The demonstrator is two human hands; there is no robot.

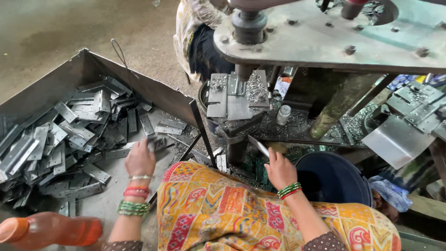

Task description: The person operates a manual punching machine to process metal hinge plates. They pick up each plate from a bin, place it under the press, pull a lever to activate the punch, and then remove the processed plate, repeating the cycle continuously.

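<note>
1. The drill press (325, 37) looms over its jig plate (234, 95); keep fingers off the swarf there
2. The metal bin (55, 79) holds piled hinges (69, 139); its near wall (202, 132) stands between the hands
3. The left hand (139, 160) is closed on one hinge (155, 143) inside the bin; lift it flat
4. The right hand (278, 169) pinches a steel strip (258, 146) beside the blue bucket (332, 179)

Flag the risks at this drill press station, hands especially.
1. The right hand holds a metal strip close under the drill head; a slip could bring fingers to the spindle.
2. The left hand reaches bare into a tray of loose hinge plates; their edges may cut.
3. Bangles and loose patterned cloth sit near the machine and might snag. Metal chips lie on the fixture.
</note>
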